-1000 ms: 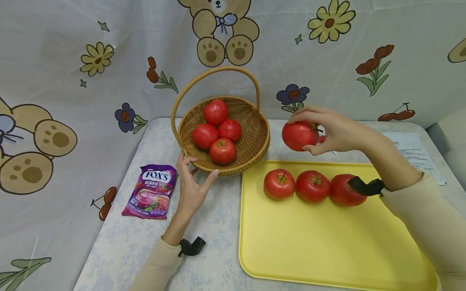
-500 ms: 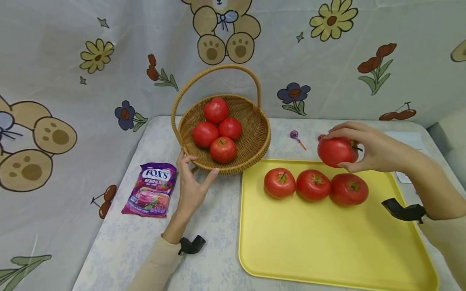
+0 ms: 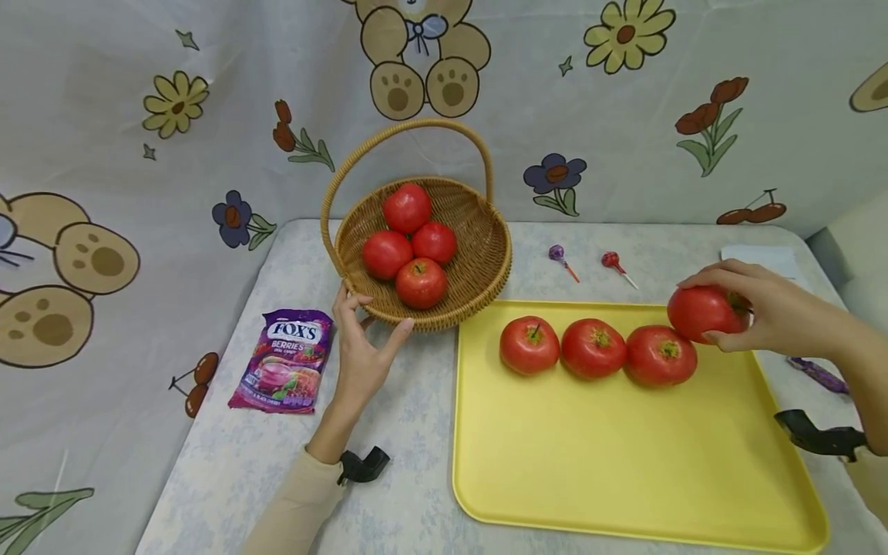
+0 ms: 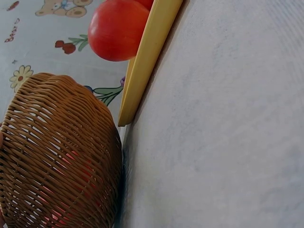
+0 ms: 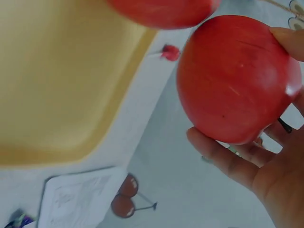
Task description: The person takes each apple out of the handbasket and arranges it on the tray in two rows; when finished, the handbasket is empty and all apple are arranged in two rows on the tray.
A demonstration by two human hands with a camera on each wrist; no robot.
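Note:
My right hand (image 3: 745,308) grips a red tomato (image 3: 701,313) (image 5: 235,78) just above the right end of a row of three tomatoes (image 3: 595,348) on the yellow tray (image 3: 624,470). The held tomato hangs close to the rightmost one (image 3: 660,355). My left hand (image 3: 364,347) holds the front rim of the wicker basket (image 3: 479,254) (image 4: 52,152), thumb and fingers spread along it. Several tomatoes (image 3: 409,250) lie in the basket. The left wrist view shows the basket's outer wall and the tray's edge (image 4: 147,61).
A purple Fox's candy bag (image 3: 283,361) lies left of my left hand. Two lollipops (image 3: 558,258) (image 3: 613,264) lie behind the tray. A paper sheet (image 3: 759,258) and a purple wrapped candy (image 3: 819,374) sit at the right. A patterned cloth hangs behind the table.
My right hand has carried the tomato from beside the basket to the right and down, to the end of the tray's row. The left hand has stayed on the basket.

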